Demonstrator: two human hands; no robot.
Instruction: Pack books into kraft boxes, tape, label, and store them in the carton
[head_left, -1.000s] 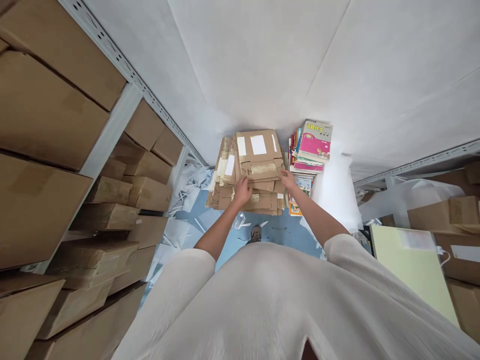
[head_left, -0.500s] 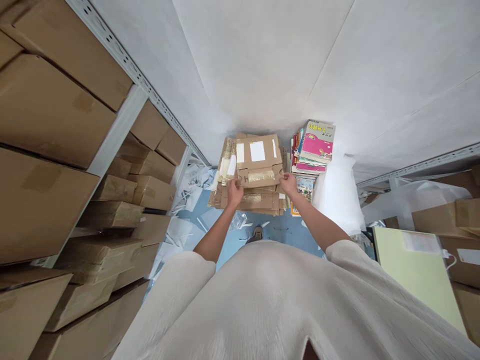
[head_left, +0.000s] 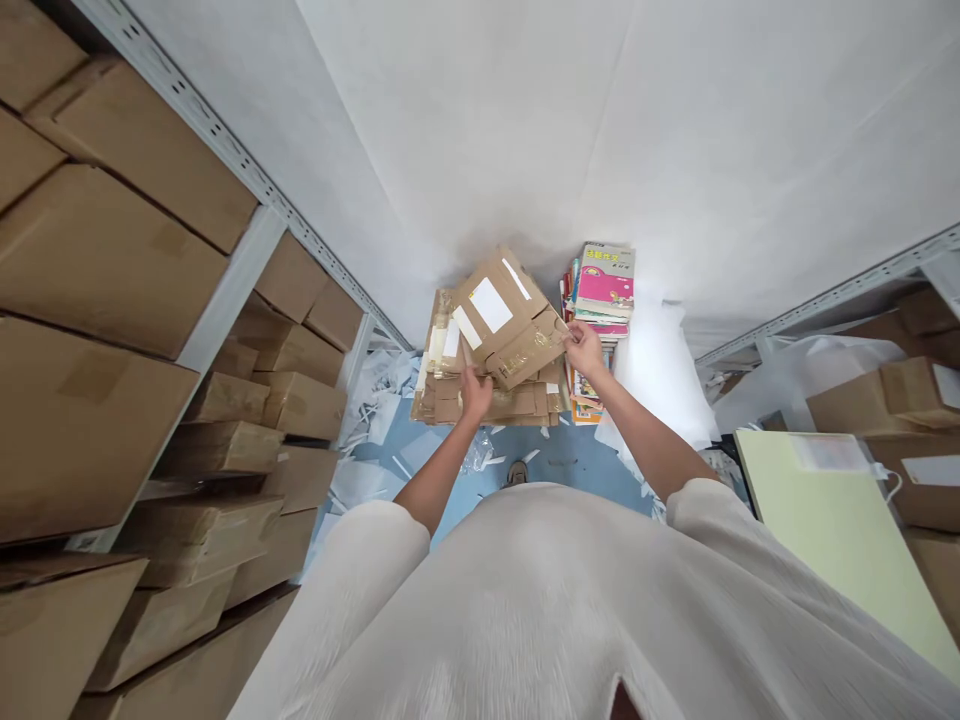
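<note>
A flattened cardboard box with white labels lies turned at an angle over a pile of other flattened boxes. Its right corner is pinched between the thumb and fingers of my right hand. My left hand is closed at the near left edge of the same box, though the fingertips are partly hidden. Strips of clear tape shine on its near flap. Just right of the pile, close to my right hand, rises a stack of books with a pink and grey cover on top.
Shelves packed with cardboard boxes line the left side. White foam sheeting lies right of the books, and a pale green panel stands nearer me. Paper scraps litter the blue floor. A white wall closes off the far side.
The top flattened box has turned from square on the pile to a slant, its far edge now pointing left. Both hands have moved with it. The whole view has shifted slightly.
</note>
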